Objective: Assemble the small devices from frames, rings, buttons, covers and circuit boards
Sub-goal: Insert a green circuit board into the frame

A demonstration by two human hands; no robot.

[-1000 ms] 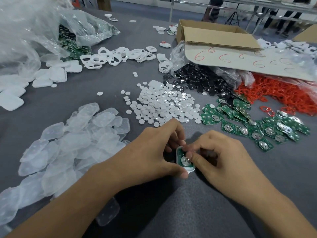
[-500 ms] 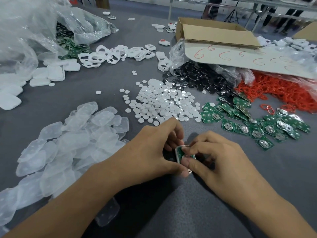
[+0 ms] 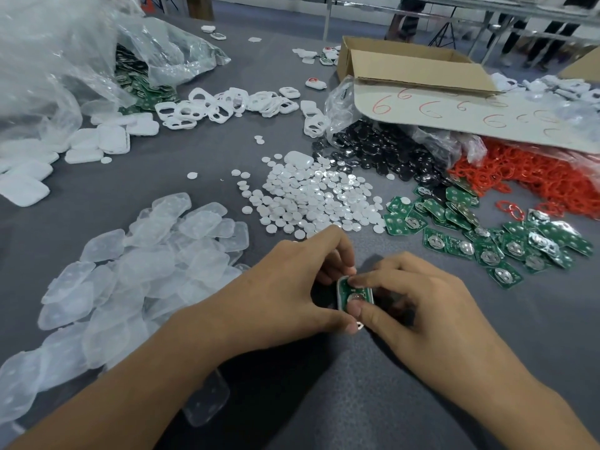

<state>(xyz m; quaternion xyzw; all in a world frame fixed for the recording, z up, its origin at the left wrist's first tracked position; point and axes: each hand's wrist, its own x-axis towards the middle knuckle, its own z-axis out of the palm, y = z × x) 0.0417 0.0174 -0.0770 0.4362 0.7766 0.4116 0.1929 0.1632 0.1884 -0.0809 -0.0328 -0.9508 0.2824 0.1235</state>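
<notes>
A small white frame with a green circuit board [image 3: 354,293] set in it sits between both hands at the table's near middle. My left hand [image 3: 292,287] pinches the frame from the left with thumb and curled fingers. My right hand [image 3: 418,306] pinches the board, forefinger at its top and thumb on its lower end. Loose green circuit boards [image 3: 487,235] lie to the right. White round buttons [image 3: 311,199] form a heap just beyond the hands. Clear covers [image 3: 136,274] are piled at the left. White frames [image 3: 227,105] lie farther back.
Black discs [image 3: 386,154] spill from a plastic bag and red rings [image 3: 535,177] lie at the right. A cardboard box [image 3: 412,66] stands behind them. White shells [image 3: 104,141] and a large plastic bag [image 3: 55,60] with boards fill the far left. People's legs show beyond the table.
The hands keep the same hold on the frame and board. My right thumb has shifted down along the board, and the assembly has turned slightly between the fingers.
</notes>
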